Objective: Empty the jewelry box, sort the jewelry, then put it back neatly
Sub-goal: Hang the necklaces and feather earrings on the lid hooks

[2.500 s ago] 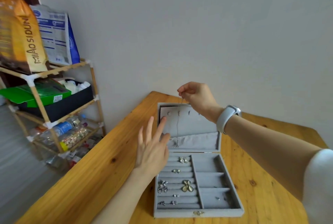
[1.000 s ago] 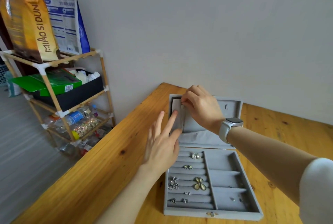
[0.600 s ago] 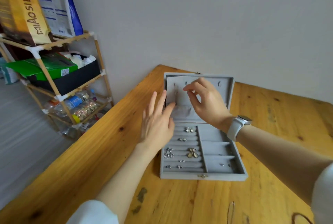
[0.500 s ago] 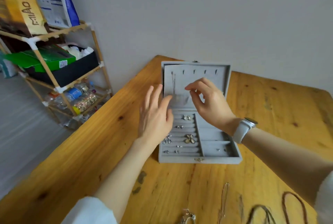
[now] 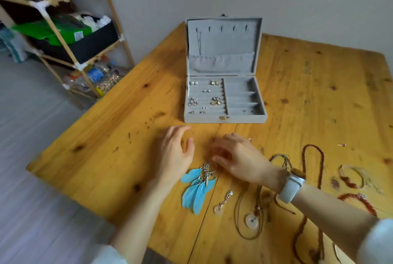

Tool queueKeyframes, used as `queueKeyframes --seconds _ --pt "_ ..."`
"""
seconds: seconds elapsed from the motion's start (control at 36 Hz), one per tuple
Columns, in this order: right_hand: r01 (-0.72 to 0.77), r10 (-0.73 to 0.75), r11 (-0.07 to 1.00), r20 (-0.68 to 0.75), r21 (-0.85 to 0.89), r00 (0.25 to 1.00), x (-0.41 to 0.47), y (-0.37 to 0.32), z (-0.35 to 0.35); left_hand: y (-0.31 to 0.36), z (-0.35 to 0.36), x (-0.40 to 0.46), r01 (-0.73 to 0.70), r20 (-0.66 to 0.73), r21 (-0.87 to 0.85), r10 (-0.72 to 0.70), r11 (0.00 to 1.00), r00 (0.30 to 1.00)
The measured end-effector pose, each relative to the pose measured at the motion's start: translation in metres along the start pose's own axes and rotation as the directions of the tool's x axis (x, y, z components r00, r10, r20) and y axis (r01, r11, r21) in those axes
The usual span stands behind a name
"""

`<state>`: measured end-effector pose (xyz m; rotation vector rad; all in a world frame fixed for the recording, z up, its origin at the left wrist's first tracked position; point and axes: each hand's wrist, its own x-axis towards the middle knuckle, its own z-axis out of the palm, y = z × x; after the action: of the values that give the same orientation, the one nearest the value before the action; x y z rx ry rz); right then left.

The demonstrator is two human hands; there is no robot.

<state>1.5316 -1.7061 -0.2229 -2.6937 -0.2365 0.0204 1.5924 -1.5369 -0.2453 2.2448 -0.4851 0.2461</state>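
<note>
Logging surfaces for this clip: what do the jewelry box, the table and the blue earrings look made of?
Jewelry box: grey velvet-like fabric lining, matte and fuzzy, with a small brassy clasp. Table: pale wood planks with visible knots and grain, a light sheen. Blue earrings: blue feathers hung from silvery, probably metal, charms.

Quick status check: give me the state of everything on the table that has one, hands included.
Jewelry box: lid up, on the table.
Thin chain: hanging from the lid's leftmost hook.
Earrings: seated in the box's left slots.
Feather earrings: lying on the table, outside the box.
Cord necklaces: spread on the table.
Left hand: open, holding nothing.
Right hand: blurred, grip unclear.
</note>
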Motion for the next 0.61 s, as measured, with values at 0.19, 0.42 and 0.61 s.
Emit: queueKeyframes --seconds 0.19,0.42,0.61 --pt "-0.096 0.096 0.995 -0.002 0.004 0.995 -0.001 -0.017 0.006 -0.006 0.003 -0.01 0.019 0.096 0.079 -0.027 0.997 0.995" --pt "0.003 0.005 0.999 -0.137 0.053 0.991 -0.008 -0.012 0.016 -0.008 0.003 -0.012 -0.037 0.134 0.139 0.018 0.99 0.991" --pt "0.009 0.046 0.966 -0.205 0.257 0.978 -0.007 -0.01 0.009 -0.004 0.002 -0.014 -0.036 0.159 0.091 0.021 0.995 0.987"
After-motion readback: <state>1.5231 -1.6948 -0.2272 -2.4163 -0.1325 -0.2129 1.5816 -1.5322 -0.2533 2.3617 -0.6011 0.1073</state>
